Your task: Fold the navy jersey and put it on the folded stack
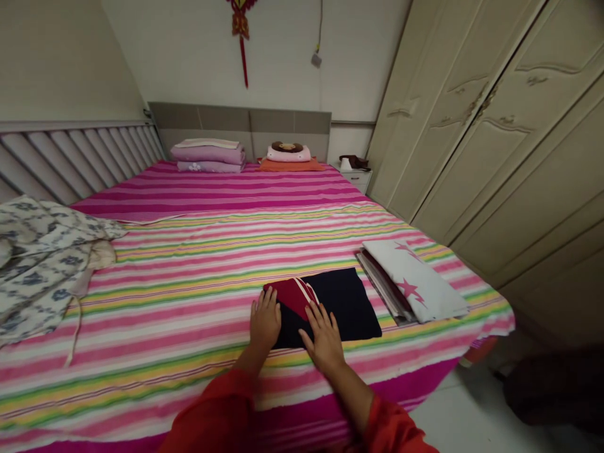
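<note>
A folded garment [349, 305], navy with a dark red panel and white trim lines, lies flat on the striped bed sheet [189, 296]. My left hand [265, 319] rests on its left edge, fingers stretched out. Flat across its middle lies my right hand [324, 340], fingers spread over the red and navy cloth. Neither hand grips anything. Just to the right of the garment sits a white folding storage box [415, 283] with pink stars, which looks collapsed.
Crumpled white cloth with a dark floral print [47, 264] lies at the left. Folded purple bedding [210, 154] and a pink pillow [287, 153] stand by the headboard [283, 119]. A wardrobe [472, 138] runs along the right, and a dark bag [557, 384] is on the floor.
</note>
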`<state>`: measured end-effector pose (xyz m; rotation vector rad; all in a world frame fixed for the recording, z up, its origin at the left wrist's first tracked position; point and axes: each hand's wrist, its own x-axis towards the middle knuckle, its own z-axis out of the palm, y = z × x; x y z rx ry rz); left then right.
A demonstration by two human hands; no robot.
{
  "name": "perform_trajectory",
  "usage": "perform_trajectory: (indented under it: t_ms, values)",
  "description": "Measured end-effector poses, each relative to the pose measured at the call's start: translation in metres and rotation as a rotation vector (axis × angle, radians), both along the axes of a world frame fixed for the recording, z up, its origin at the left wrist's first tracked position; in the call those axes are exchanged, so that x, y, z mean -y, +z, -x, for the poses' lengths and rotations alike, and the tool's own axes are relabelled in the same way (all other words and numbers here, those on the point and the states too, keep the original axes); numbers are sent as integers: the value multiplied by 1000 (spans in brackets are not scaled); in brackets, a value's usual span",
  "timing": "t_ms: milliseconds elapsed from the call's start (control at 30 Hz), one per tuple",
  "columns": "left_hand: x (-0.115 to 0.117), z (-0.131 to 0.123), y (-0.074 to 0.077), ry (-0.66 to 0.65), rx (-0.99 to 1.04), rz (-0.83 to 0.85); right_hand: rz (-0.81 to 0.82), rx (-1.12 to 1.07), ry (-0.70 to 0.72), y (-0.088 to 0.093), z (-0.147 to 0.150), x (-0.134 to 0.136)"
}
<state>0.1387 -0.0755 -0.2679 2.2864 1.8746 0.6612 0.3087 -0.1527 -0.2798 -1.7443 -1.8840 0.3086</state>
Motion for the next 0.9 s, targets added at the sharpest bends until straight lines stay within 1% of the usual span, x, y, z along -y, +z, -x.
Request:
perform_trajectory:
  t_ms: [67,100,133,200,267,333,400,467,533,600,667,767,900]
  values:
    - [1,-1,4,21,9,8,-2,-157,24,-2,-18,13]
    - [2,-4,7,41,14,5,-24,-259,1,-2,-28,18]
    - [4,-8,10,57,19,-6,-68,-360,-53,0,-40,21]
    - [10,-22,18,44,24,-40,-194,-501,-242,5,-66,21]
    - [17,-43,24,-32,23,-70,-262,-536,-458,12,-94,16]
    - [23,-65,23,-131,16,-69,-202,-543,-594,18,-120,6]
    - [28,-82,16,-220,0,-37,-63,-623,-646,21,-138,-5]
    - [30,-90,5,-279,-23,-5,77,-743,-644,22,-148,-15]
    - [30,-92,-6,-292,-45,7,188,-844,-617,22,-153,-22]
    - [30,-90,-11,-289,-59,5,266,-906,-572,24,-153,-28]
    - [28,-89,-10,-296,-64,15,334,-974,-516,29,-153,-30]
    - [25,-88,-3,-312,-55,76,404,-1071,-431,41,-152,-29]
    - [28,-84,7,-322,-2,186,426,-1161,-335,62,-146,-28]
